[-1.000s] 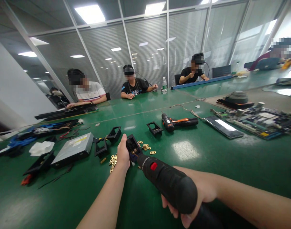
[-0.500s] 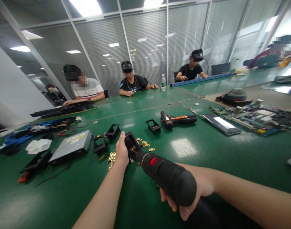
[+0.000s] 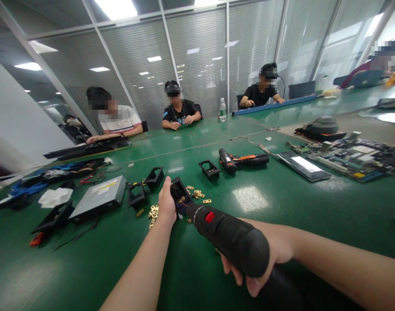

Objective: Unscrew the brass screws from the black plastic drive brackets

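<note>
Black plastic frame (image 3: 181, 186) is up off the table at near center, clamped in your left hand (image 3: 166, 202): thumb along its left wall, other fingers mostly hidden. Looks light, stiff, a bit slick; hold the outer walls, clear of the cavity. Your right hand (image 3: 276, 247) is wrapped round the black power drill (image 3: 231, 242), bit pointing into the frame; can't tell if it's touching. Brass plates (image 3: 153, 213) lie just beside, left and right. Farther right: orange-black drill (image 3: 228, 161).

Bottle (image 3: 222, 110) near blue bar (image 3: 275, 105)
</note>
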Tool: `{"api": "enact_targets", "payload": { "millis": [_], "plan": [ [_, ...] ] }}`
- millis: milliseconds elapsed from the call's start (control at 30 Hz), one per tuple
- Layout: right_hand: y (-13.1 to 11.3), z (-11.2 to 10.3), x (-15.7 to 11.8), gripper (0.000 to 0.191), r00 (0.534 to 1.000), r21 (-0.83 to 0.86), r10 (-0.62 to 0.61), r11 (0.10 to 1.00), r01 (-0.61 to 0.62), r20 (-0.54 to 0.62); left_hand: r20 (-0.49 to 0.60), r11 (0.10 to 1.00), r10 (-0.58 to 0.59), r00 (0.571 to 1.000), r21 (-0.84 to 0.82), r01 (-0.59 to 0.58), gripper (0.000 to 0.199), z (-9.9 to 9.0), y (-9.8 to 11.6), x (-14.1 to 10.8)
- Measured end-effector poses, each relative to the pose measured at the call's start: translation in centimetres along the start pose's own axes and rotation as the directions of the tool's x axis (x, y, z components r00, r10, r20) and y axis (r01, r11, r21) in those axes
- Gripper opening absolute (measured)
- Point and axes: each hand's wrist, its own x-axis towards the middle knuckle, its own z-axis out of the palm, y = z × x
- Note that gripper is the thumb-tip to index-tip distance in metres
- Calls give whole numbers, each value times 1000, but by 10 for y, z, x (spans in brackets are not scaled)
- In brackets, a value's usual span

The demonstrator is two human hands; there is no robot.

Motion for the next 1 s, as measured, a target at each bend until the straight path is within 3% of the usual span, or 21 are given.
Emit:
{"api": "enact_targets", "payload": {
  "millis": [833,1000],
  "plan": [
    [19,-6,2,68,1000,-28,5,1000,-5,-13,-1,999,-24,1000,43,24,51,0,1,-1],
    [7,-2,0,60,999,-42,6,999,-7,-37,-13,999,-20,1000,35,20,49,0,2,-2]
  ]
}}
